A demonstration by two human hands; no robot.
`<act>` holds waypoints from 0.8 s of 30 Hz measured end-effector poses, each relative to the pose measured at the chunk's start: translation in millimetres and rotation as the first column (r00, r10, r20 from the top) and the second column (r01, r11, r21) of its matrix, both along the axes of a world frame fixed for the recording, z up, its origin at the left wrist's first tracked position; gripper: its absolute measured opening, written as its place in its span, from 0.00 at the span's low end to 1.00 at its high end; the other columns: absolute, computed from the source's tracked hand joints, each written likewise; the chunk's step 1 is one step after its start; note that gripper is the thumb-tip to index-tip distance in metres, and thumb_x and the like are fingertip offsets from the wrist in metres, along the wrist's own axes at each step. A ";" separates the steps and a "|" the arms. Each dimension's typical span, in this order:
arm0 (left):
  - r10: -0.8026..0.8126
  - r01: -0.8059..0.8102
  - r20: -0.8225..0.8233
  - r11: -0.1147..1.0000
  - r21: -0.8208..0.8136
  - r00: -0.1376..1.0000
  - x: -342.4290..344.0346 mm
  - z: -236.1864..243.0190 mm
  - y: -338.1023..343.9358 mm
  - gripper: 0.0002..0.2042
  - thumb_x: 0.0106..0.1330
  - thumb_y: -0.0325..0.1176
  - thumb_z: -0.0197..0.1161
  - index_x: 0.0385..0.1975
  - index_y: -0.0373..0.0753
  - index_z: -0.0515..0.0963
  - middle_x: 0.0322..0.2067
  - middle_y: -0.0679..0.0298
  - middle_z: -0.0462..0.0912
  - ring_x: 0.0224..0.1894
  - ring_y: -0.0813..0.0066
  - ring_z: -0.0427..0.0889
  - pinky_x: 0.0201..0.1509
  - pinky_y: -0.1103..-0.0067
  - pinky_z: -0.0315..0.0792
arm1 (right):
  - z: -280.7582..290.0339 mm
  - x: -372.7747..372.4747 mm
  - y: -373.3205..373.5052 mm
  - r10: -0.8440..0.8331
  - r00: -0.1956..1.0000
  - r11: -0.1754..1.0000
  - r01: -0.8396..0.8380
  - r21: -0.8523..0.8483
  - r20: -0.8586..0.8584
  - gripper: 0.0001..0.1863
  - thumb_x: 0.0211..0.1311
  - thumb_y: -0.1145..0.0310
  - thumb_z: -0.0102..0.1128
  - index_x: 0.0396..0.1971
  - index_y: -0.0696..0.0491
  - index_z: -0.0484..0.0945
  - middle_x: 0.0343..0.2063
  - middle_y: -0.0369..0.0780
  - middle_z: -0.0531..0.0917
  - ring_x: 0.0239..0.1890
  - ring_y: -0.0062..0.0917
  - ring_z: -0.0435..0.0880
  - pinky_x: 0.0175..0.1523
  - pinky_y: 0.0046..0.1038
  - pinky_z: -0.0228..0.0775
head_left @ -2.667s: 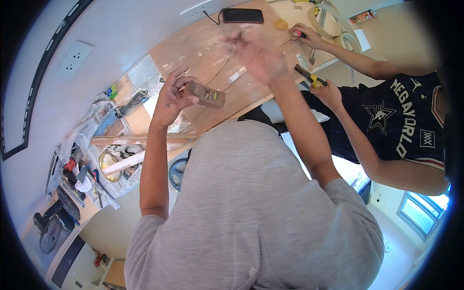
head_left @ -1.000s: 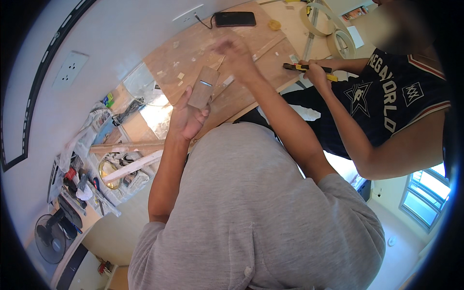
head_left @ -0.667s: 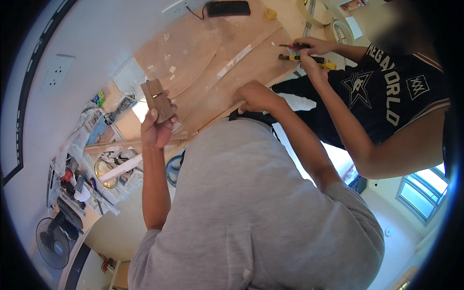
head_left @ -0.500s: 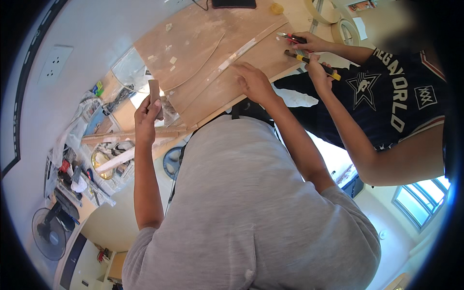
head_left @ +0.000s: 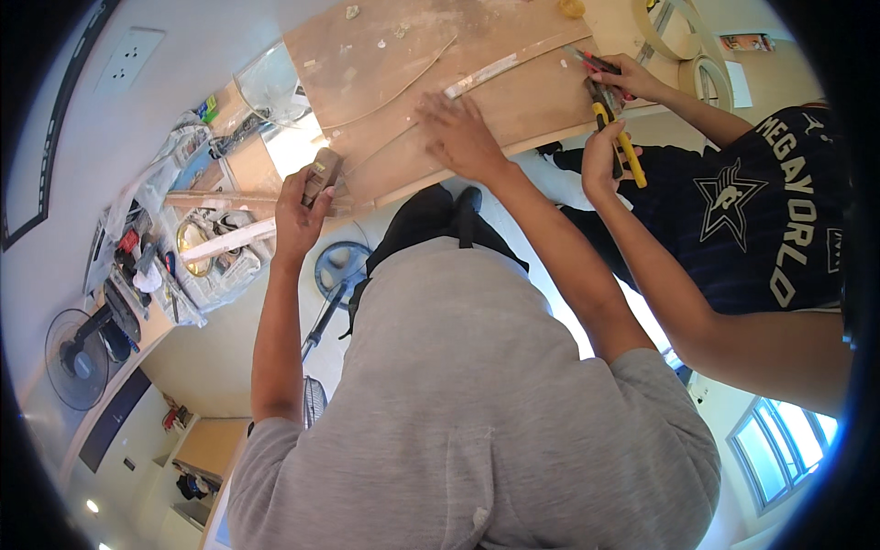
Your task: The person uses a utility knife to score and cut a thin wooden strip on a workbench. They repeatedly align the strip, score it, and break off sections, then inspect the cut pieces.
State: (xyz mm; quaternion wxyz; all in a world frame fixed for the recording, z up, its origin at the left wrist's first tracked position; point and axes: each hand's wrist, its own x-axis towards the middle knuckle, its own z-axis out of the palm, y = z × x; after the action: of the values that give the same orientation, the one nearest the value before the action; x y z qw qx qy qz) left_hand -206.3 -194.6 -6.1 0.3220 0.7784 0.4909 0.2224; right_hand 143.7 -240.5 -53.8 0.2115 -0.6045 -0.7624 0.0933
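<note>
My left hand [head_left: 298,218] grips a brown folded piece of sandpaper [head_left: 323,171] by its lower part, at the left corner of a brown wooden board [head_left: 385,73]. Over the board, my right hand [head_left: 466,139] is spread, its fingers slightly blurred and holding nothing. Its fingertips are near a long thin wooden strip [head_left: 500,68] with a whitish patch; whether they touch the surface I cannot tell. A thin curved cord-like strip [head_left: 408,87] lies farther left on the board.
At my right, another person [head_left: 733,211] holds red-handled pliers [head_left: 605,69] and a yellow-and-black cutter [head_left: 629,151] over the board's edge. Rolls of pale edging [head_left: 706,82] stand beyond. Tools and plastic sheeting [head_left: 156,257] crowd the left, near a fan [head_left: 78,357].
The sandpaper has turned in my left hand, showing a broader face, and is lower against the board's corner. My right hand has moved left across the board with fingers spread wider. The view has shifted.
</note>
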 end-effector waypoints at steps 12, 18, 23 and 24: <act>-0.174 0.203 -0.217 0.972 0.119 0.961 13.5 1.3 19.4 0.27 0.59 0.37 0.75 0.56 0.30 0.79 0.47 0.46 0.81 0.49 0.45 0.81 0.55 0.61 0.77 | -28.4 59.3 36.7 -0.433 0.901 0.896 0.432 0.105 -0.016 0.32 0.61 0.41 0.69 0.62 0.41 0.84 0.73 0.47 0.70 0.77 0.46 0.61 0.77 0.55 0.48; -0.237 0.297 -0.302 0.940 0.169 0.923 34.8 -5.8 18.8 0.28 0.61 0.39 0.75 0.60 0.34 0.78 0.48 0.49 0.80 0.49 0.48 0.82 0.52 0.61 0.78 | -39.5 64.2 35.6 -0.431 0.902 0.892 0.431 0.137 -0.030 0.38 0.63 0.37 0.67 0.68 0.42 0.77 0.74 0.51 0.66 0.80 0.51 0.55 0.78 0.56 0.48; -0.316 0.395 -0.367 0.904 0.162 0.875 35.5 -3.0 24.8 0.29 0.61 0.39 0.75 0.64 0.41 0.79 0.45 0.54 0.79 0.47 0.52 0.81 0.50 0.62 0.79 | -35.0 66.3 34.0 -0.552 0.834 0.826 0.546 0.142 0.005 0.48 0.60 0.28 0.63 0.73 0.46 0.71 0.78 0.55 0.56 0.80 0.56 0.50 0.79 0.55 0.45; -0.323 0.416 -0.378 0.888 0.197 0.868 37.8 -3.1 25.2 0.30 0.61 0.39 0.75 0.64 0.42 0.78 0.45 0.55 0.79 0.46 0.53 0.81 0.50 0.62 0.79 | -33.9 66.9 33.8 -0.555 0.832 0.829 0.549 0.107 0.027 0.49 0.59 0.27 0.62 0.73 0.46 0.71 0.78 0.56 0.56 0.80 0.56 0.50 0.80 0.55 0.44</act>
State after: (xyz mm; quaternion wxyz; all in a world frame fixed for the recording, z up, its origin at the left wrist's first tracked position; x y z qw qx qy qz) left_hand -168.5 -169.4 -9.2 0.1607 0.9214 0.3432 0.0858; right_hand 210.6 -206.6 -87.7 0.2361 -0.7905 -0.5645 -0.0250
